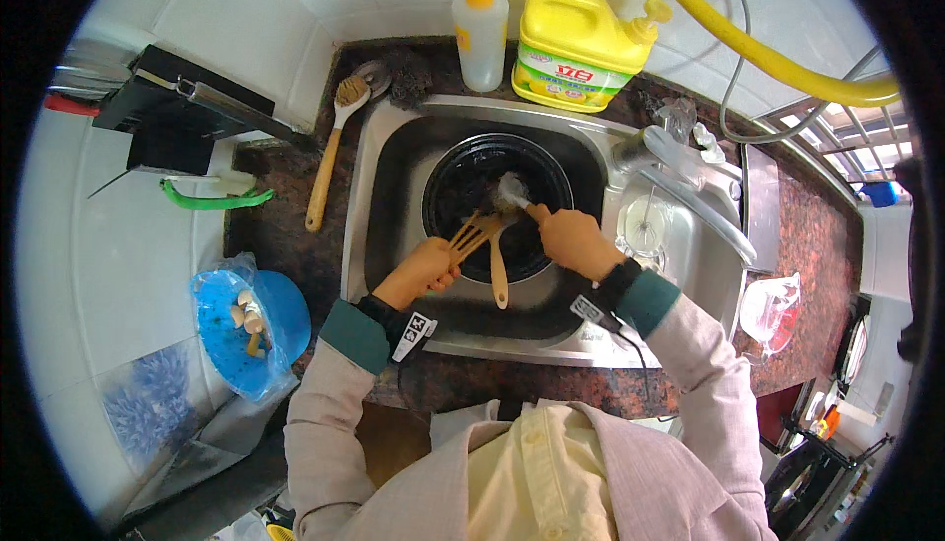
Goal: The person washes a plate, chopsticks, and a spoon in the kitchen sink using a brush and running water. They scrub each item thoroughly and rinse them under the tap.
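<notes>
My left hand [428,268] grips several thin wooden sticks [466,240], which look like chopsticks and fan out over a round black pan [443,172]. In my right hand [579,242] is a dish brush [511,188] with a pale, blurred head, held against or close to the sticks' far ends. A utensil with a light wooden handle [500,275] leans over the pan's near rim; its head is hidden among the sticks and brush. The pan stands in the large basin of a stainless steel sink [399,305] and looks dark and wet inside.
Behind the sink stand a clear bottle [481,46] and a yellow detergent jug [583,54]. A faucet [701,205] reaches over the small basin, where a whisk [646,223] sits. Another brush [330,164] lies left, above a blue bin [291,312].
</notes>
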Available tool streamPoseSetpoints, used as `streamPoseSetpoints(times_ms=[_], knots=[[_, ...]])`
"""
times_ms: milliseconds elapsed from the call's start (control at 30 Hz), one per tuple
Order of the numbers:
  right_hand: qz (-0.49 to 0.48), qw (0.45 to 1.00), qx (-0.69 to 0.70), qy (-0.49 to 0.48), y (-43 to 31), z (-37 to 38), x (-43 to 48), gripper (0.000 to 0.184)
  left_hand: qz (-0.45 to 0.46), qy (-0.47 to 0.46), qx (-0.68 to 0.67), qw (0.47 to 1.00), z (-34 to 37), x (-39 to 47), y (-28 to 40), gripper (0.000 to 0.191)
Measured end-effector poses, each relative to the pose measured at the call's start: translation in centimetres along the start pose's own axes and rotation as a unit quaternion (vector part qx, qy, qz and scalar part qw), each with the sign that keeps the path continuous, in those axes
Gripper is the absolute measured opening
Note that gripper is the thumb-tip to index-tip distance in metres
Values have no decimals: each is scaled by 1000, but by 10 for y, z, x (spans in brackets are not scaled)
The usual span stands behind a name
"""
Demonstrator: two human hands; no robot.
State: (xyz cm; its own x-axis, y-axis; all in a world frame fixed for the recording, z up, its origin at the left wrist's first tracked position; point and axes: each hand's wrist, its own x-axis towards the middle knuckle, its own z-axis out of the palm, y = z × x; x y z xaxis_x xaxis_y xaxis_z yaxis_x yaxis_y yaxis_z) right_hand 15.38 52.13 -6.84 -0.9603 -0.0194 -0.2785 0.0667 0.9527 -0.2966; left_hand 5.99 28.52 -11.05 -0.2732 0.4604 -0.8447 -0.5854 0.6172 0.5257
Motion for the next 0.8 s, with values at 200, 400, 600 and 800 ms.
streamPoseSetpoints(times_ms=[200,400,600,800], knots=[[-54,993,71,-78,-48,-12,-30,48,-56,-27,-144,988,11,18,4,17],[-9,992,-116,52,-15,25,-5,46,40,28,40,998,10,-30,-1,12],[-14,997,-53,46,-6,-11,-21,38,53,30,24,998,-7,-86,2,11],[142,939,-95,299,61,-103,-83,28,110,-37,-187,976,-1,-83,-23,24]])
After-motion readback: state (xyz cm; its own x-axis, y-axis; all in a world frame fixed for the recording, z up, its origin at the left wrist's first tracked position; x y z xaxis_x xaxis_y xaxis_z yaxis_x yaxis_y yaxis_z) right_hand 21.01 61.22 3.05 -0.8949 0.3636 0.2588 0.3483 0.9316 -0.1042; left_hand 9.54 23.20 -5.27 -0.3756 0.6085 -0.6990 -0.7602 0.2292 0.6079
